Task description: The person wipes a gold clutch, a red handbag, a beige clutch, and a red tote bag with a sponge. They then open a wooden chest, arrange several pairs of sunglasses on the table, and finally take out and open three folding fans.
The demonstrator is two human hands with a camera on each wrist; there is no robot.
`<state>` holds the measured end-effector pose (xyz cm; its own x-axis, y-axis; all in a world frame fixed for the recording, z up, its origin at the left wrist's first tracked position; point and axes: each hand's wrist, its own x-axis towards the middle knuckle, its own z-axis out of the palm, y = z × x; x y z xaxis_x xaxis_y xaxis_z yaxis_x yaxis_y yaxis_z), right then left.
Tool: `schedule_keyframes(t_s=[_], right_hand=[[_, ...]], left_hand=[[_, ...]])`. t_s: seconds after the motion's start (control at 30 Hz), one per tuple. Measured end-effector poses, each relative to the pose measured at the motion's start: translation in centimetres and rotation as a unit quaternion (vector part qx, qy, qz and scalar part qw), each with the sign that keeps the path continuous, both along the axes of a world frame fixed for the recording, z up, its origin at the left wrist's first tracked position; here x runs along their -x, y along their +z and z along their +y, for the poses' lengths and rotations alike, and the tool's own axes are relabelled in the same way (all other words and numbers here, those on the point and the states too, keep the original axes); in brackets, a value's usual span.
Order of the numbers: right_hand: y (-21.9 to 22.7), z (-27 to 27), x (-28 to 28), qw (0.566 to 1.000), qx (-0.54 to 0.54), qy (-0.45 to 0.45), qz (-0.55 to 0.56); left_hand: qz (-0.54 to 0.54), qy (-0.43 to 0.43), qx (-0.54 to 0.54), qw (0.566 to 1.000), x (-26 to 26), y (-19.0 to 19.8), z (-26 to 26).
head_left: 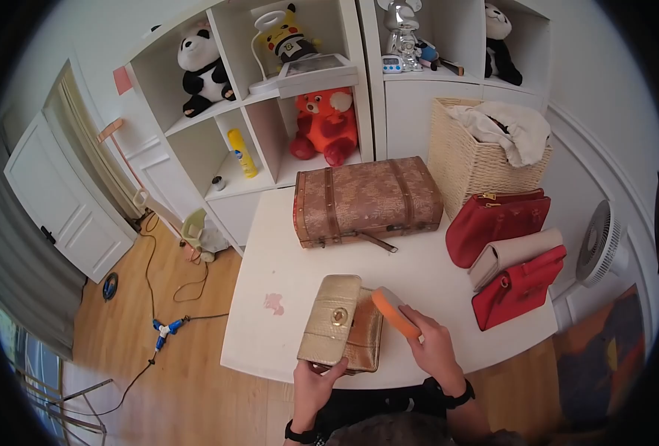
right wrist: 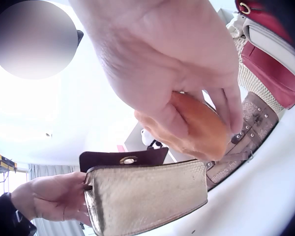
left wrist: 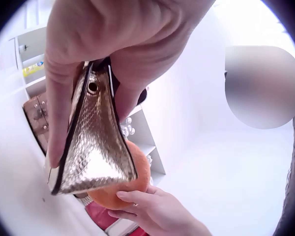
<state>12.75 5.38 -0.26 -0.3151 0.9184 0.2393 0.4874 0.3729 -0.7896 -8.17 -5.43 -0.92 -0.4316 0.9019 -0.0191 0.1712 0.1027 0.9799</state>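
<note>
A gold snakeskin-textured handbag [head_left: 326,327] stands near the table's front edge, its flap lifted and its round clasp showing. My left hand [head_left: 313,388] grips it by one end, thumb on one side and fingers on the other, as the left wrist view shows around the bag's narrow side [left wrist: 96,147]. In my right hand [head_left: 436,351] is a round orange sponge pad [head_left: 393,315] with a grey back, pinched between thumb and fingers. The pad [right wrist: 199,125] is close over the bag's upper edge in the right wrist view.
A brown patterned suitcase [head_left: 367,199] lies at the back of the white table [head_left: 262,260]. To the right stand a dark red bag [head_left: 493,227], a beige bag [head_left: 512,256] and a red bag [head_left: 519,288]. Behind them are a woven basket [head_left: 463,160] and a fan [head_left: 599,241].
</note>
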Motion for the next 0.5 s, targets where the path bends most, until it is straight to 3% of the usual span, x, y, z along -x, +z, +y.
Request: schedule_keyframes(t_s=[0.07,0.1,0.17,0.23,0.37,0.43,0.5], right_hand=[[0.3,-0.3,0.0,0.996,-0.088,0.027,0.004],[0.6,-0.6,0.0,0.996,-0.087,0.028,0.003],[1.4,-1.5,0.1,0.983,-0.134,0.126,0.02],[2.0,-2.4,0.3,0.972,-0.187,0.143,0.023],[3.0,-3.9,-0.3,0.944,-0.281,0.17,0.028],[2.9,-4.6,-0.6,0.928,-0.323,0.183,0.006],[2.3,-5.0,-0.7,0.925,-0.332,0.184,0.002]], left_hand=[[-0.261,0.057,-0.026,0.963,-0.6,1.2,0.6],[-0.247,0.045,-0.024,0.968,-0.5,1.3,0.8],[-0.263,0.043,-0.044,0.963,-0.6,0.8,1.1],[-0.275,0.037,-0.074,0.958,-0.4,-0.9,1.4],[-0.323,0.066,-0.062,0.942,-0.9,0.0,1.3],[-0.31,0.093,0.026,0.946,-0.8,1.2,1.5],[-0.331,0.085,-0.005,0.94,-0.8,1.1,1.6]])
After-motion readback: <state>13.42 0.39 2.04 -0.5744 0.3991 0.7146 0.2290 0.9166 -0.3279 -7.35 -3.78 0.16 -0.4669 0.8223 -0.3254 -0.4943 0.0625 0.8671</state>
